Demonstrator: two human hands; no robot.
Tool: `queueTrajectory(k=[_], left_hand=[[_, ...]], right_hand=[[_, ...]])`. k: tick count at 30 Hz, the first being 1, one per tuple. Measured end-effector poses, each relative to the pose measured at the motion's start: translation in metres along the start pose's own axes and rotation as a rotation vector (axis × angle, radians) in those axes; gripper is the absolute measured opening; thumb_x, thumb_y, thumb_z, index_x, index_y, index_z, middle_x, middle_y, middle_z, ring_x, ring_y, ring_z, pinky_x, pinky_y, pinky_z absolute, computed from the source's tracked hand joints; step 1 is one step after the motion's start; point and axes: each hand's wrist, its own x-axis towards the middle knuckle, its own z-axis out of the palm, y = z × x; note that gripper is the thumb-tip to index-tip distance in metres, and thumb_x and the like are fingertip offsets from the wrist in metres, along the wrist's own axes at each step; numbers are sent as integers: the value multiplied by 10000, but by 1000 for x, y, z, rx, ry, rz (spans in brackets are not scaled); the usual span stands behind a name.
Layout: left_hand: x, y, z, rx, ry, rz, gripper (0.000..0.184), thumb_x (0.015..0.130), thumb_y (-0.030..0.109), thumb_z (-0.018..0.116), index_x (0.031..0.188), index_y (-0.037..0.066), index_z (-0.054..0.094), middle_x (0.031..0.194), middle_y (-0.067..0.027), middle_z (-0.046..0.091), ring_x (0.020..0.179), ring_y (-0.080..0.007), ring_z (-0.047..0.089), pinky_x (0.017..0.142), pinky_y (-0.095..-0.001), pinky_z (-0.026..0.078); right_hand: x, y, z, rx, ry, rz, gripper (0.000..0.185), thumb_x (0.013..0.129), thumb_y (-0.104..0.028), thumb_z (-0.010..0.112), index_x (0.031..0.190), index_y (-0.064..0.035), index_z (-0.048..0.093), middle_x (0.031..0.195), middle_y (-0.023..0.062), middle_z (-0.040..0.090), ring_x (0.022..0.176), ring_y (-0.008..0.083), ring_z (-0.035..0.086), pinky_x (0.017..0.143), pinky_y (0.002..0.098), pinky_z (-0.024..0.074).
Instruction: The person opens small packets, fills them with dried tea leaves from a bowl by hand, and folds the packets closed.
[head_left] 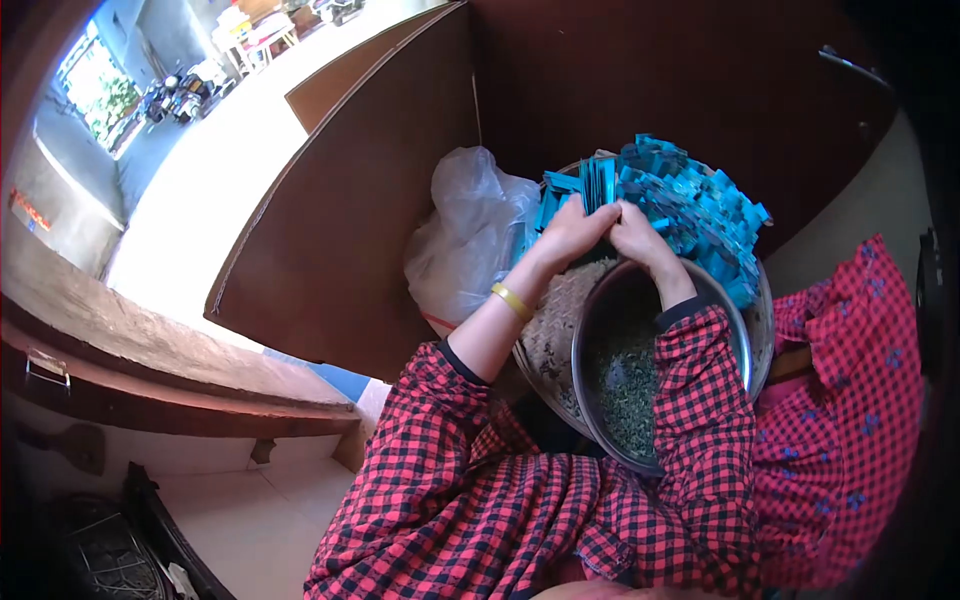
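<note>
My left hand point(578, 230) and my right hand point(635, 236) meet at a bundle of thin teal strips point(599, 182), which stands upright between them. The left fingers are closed round the bundle's lower end. My right fingers are pressed together against its near end; whether they grip it too is hard to tell. Many teal pieces point(700, 205) are heaped just beyond and to the right, on a round woven tray point(553, 312). Under my right forearm a metal bowl point(582, 385) holds dark green crumbled leaves point(625, 400).
A clear plastic bag point(470, 235) lies left of the tray, against a brown board point(350, 210). Red checked cloth point(840, 400) hangs at the right. At the lower left is a dark rack point(110, 550). A motorcycle point(183, 97) stands outside at the upper left.
</note>
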Motion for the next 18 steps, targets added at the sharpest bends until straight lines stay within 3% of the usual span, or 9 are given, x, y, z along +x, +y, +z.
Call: queueTrajectory(k=[1, 5, 7, 11, 14, 16, 18], left_hand=[[3, -4, 4, 44, 42, 110, 408, 906, 407, 625, 1044, 23, 622, 894, -32, 630, 797, -87, 543, 703, -282, 482], [-44, 49, 15, -23, 62, 111, 306, 913, 306, 648, 1040, 29, 627, 896, -16, 631, 807, -74, 535, 713, -278, 479], [-72, 78, 17, -193, -155, 217, 415, 877, 283, 660, 1131, -33, 571, 1020, -119, 655, 932, -181, 620, 820, -350, 509], [-97, 54, 47, -550, -230, -61, 425, 875, 175, 666, 1230, -1, 512, 1095, -102, 631, 990, -165, 598, 873, -330, 490], [-113, 20, 71, -509, -217, -41, 483, 866, 155, 668, 1278, 0, 471, 1152, -103, 610, 1049, -170, 578, 919, -328, 467], [-120, 11, 80, -481, -213, -25, 514, 861, 145, 668, 1303, 0, 450, 1181, -104, 599, 1079, -173, 568, 942, -327, 455], [-127, 6, 85, -225, 8, 202, 494, 850, 123, 665, 1291, 6, 474, 1219, -120, 586, 1128, -223, 557, 978, -347, 435]], right_hand=[[-5, -9, -6, 4, 10, 12, 282, 861, -172, 551, 1061, 11, 632, 1040, 219, 674, 1009, 345, 644, 870, 412, 492], [-49, -37, -32, -40, 101, -34, 297, 859, -153, 580, 1107, 10, 592, 1037, 225, 666, 995, 372, 641, 857, 411, 496], [-83, -37, -39, -57, 112, 15, 318, 860, -161, 608, 1127, 10, 581, 1043, 224, 664, 1000, 371, 640, 856, 408, 497], [-133, -21, -46, 15, 48, -13, 417, 864, -226, 661, 1198, -2, 551, 1044, 216, 664, 996, 362, 644, 854, 405, 499], [-164, 23, -26, 250, -84, -46, 548, 854, -294, 698, 1281, -13, 500, 1076, 218, 654, 1024, 362, 632, 879, 404, 489], [-177, 37, -19, 228, -76, -40, 569, 850, -293, 696, 1302, -19, 484, 1098, 215, 648, 1038, 356, 627, 889, 401, 484], [-187, 41, -13, 179, -93, -43, 612, 843, -290, 691, 1342, -30, 451, 1140, 209, 635, 1064, 344, 617, 909, 394, 473]])
